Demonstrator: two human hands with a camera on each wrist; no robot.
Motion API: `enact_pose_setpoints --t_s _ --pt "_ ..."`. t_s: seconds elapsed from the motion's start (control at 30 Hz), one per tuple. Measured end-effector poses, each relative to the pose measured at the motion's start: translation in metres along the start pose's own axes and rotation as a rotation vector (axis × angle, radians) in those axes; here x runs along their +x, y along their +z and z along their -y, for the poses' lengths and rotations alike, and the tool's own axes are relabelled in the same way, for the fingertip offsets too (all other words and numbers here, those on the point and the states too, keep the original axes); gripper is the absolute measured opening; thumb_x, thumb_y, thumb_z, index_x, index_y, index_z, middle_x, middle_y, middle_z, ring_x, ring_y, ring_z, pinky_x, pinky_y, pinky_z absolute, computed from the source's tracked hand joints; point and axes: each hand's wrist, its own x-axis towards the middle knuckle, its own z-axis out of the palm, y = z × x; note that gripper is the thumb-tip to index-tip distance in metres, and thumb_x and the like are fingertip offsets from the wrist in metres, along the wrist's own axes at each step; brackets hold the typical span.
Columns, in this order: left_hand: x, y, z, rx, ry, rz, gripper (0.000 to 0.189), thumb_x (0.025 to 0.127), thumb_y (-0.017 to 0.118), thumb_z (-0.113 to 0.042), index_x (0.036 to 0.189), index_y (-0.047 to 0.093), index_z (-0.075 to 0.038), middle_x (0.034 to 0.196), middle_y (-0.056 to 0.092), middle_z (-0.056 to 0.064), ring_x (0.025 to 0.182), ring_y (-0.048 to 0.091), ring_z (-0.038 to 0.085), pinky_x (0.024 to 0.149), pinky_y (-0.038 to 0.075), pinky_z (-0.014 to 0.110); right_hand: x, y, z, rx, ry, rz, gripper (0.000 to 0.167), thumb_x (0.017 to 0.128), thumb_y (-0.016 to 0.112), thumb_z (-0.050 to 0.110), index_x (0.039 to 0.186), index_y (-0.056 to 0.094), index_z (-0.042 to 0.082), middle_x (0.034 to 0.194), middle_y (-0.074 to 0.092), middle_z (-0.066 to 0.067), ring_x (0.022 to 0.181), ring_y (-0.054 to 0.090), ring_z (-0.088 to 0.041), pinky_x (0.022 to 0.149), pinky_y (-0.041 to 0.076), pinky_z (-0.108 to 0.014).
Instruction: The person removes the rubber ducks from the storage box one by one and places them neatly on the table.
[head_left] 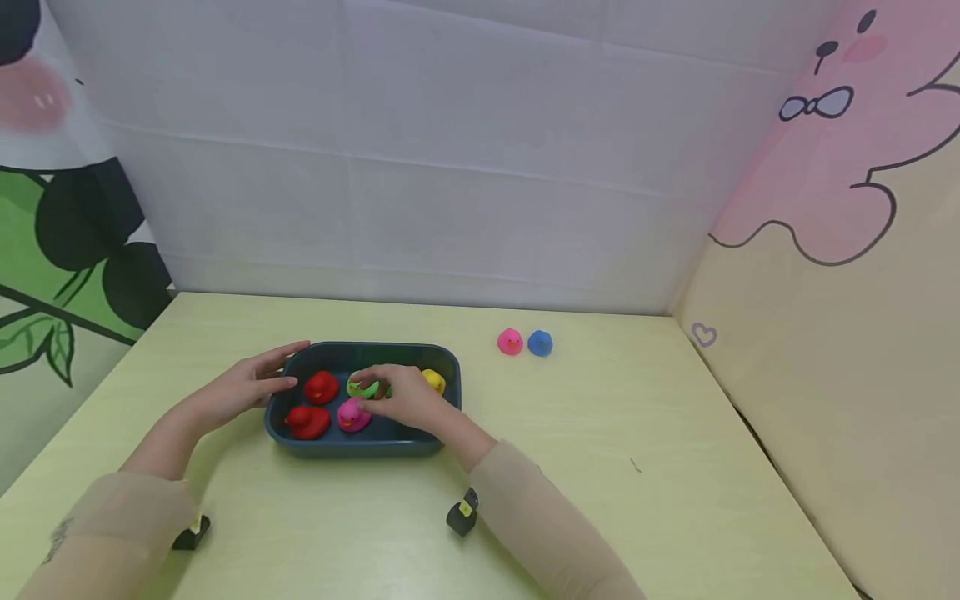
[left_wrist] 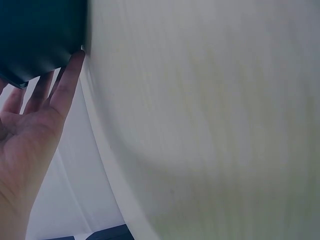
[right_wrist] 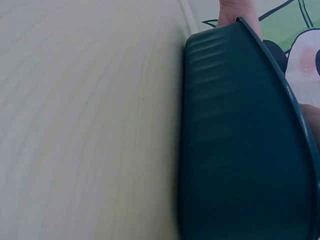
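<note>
A dark teal tray (head_left: 352, 449) holds several toy ducks. Two red ducks (head_left: 322, 387) sit at its left end, a pink duck (head_left: 351, 416) near the middle, and a yellow duck (head_left: 434, 381) at the right, partly hidden. My left hand (head_left: 238, 388) grips the tray's left end, thumb at the rim and the other fingers along the outer wall; in the left wrist view these fingers reach up under the tray's side. My right hand (head_left: 408, 397) reaches inside, thumb and index finger around a green duck (head_left: 362, 388). Its thumb tip overlaps the pink duck.
Another pink duck (head_left: 510, 342) and a blue duck (head_left: 540, 342) stand on the pale table (head_left: 600, 483) right of the tray. Behind rises a white sheet (head_left: 450, 208); a cream panel (head_left: 847, 375) borders the right. Small black devices (head_left: 462, 515) hang under both wrists.
</note>
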Motion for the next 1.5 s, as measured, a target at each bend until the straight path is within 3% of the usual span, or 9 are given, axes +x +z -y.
enact_pose_setpoints --t_s 0.33,0.87,1.5 --pt "0.0 0.001 -0.001 0.001 -0.005 -0.001 0.063 0.098 0.049 -0.032 0.152 0.017 -0.023 0.156 0.012 0.021 0.137 0.016 0.05 0.094 0.044 0.058 0.006 0.007 -0.002 -0.207 -0.076 0.077 0.036 0.085 0.071 0.022 0.12 0.065 0.014 0.105 0.067 0.005 0.081 0.059 -0.006 0.069 0.042 -0.007" --pt "0.0 0.002 -0.001 -0.004 0.002 -0.007 0.063 0.098 0.049 -0.03 0.152 0.017 -0.02 0.155 0.015 0.022 0.136 0.02 0.05 0.093 0.046 0.055 0.012 0.013 0.001 -0.283 -0.076 0.097 0.026 0.086 0.07 0.027 0.111 0.07 0.019 0.096 0.067 0.012 0.083 0.055 -0.001 0.071 0.04 -0.004" --pt "0.0 0.001 0.001 0.001 0.001 -0.011 0.063 0.098 0.05 -0.03 0.152 0.018 -0.022 0.154 0.017 0.022 0.134 0.024 0.049 0.092 0.048 0.053 0.008 0.009 0.003 -0.241 -0.084 0.1 0.023 0.086 0.07 0.025 0.108 0.07 0.018 0.092 0.067 0.012 0.079 0.054 0.0 0.07 0.041 -0.003"
